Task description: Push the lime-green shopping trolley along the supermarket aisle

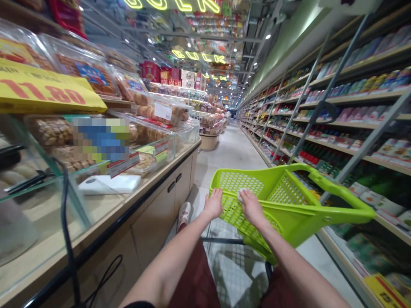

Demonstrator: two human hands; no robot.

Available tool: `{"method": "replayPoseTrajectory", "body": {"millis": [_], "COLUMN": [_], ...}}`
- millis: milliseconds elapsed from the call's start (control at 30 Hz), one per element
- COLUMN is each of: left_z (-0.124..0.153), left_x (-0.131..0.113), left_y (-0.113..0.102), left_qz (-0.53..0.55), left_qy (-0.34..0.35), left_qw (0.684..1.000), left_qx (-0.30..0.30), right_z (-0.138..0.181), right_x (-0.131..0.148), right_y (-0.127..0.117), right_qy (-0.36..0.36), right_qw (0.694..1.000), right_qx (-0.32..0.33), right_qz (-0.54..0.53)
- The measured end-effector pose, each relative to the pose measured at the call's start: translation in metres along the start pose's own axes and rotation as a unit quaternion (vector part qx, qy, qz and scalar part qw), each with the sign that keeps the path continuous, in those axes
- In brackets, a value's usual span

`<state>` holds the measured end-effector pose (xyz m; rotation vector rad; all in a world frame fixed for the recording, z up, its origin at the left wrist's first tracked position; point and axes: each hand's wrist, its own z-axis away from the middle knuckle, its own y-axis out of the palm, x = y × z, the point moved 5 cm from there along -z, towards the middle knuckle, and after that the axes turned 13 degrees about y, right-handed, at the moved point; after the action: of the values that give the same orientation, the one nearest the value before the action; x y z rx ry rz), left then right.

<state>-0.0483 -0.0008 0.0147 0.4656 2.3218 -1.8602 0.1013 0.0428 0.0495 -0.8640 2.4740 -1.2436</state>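
Observation:
A lime-green plastic shopping cart basket (289, 205) stands in the aisle in front of me, tilted to the right, with its handle bar reaching toward the right shelves. My left hand (213, 203) grips the near rim of the basket with fingers curled over it. My right hand (251, 206) is closed on the same rim and seems to pinch a small white thing I cannot make out. A wire rack (231, 261) of the cart shows below the basket.
A bakery counter (128, 214) with glass cases of packaged pastries and a yellow price sign (45, 92) runs along the left. Stocked shelves (353, 128) line the right. The tiled aisle (234, 149) stretches ahead. My shoe (184, 214) is by the counter base.

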Motion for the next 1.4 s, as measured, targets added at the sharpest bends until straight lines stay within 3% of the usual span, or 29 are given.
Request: {"method": "replayPoseTrajectory", "body": {"millis": [67,133,267,367,467,533,700,767,900,1067,1233,1400], "left_z": [-0.001,0.0,0.005,0.008,0.008,0.008,0.007,0.007,0.01,0.022,0.041,0.055], "left_x": [0.004,0.009,0.02,0.024,0.026,0.026,0.029,0.031,0.038,0.045,0.049,0.056], "left_y": [0.0,-0.001,-0.001,0.0,0.003,0.006,0.009,0.007,0.006,0.028,0.05,0.046], "left_qz": [-0.003,-0.009,-0.005,0.003,0.01,0.011,0.008,0.008,0.019,0.069,0.091,0.069], "left_qy": [0.007,-0.002,-0.051,-0.048,-0.044,-0.042,-0.025,-0.019,-0.027,-0.074,-0.11,-0.12], "left_qw": [1.0,1.0,0.998,0.998,0.998,0.997,0.998,0.999,0.998,0.994,0.99,0.99], "left_qx": [-0.003,-0.015,-0.037,-0.043,-0.051,-0.057,-0.056,-0.048,-0.052,-0.041,-0.011,-0.003], "right_z": [-0.006,-0.008,0.0,0.005,0.005,0.001,-0.014,-0.018,-0.009,0.003,-0.009,0.0], "right_x": [0.021,0.025,-0.009,-0.044,-0.053,-0.036,0.049,0.067,0.051,0.011,0.044,0.078], "right_y": [0.011,0.014,-0.001,-0.019,-0.025,-0.018,0.02,0.029,0.031,0.015,0.025,0.074], "right_qy": [-0.014,-0.022,0.009,0.057,0.087,0.079,-0.011,-0.02,-0.014,-0.009,-0.09,-0.187], "right_qw": [0.999,0.998,0.999,0.998,0.996,0.996,0.993,0.991,0.992,0.998,0.995,0.981], "right_qx": [0.025,0.036,0.031,0.015,0.008,0.019,0.091,0.107,0.099,0.017,-0.01,0.047], "right_qz": [-0.026,-0.043,-0.039,-0.013,-0.007,-0.023,-0.074,-0.083,-0.075,-0.062,-0.029,0.007]}}
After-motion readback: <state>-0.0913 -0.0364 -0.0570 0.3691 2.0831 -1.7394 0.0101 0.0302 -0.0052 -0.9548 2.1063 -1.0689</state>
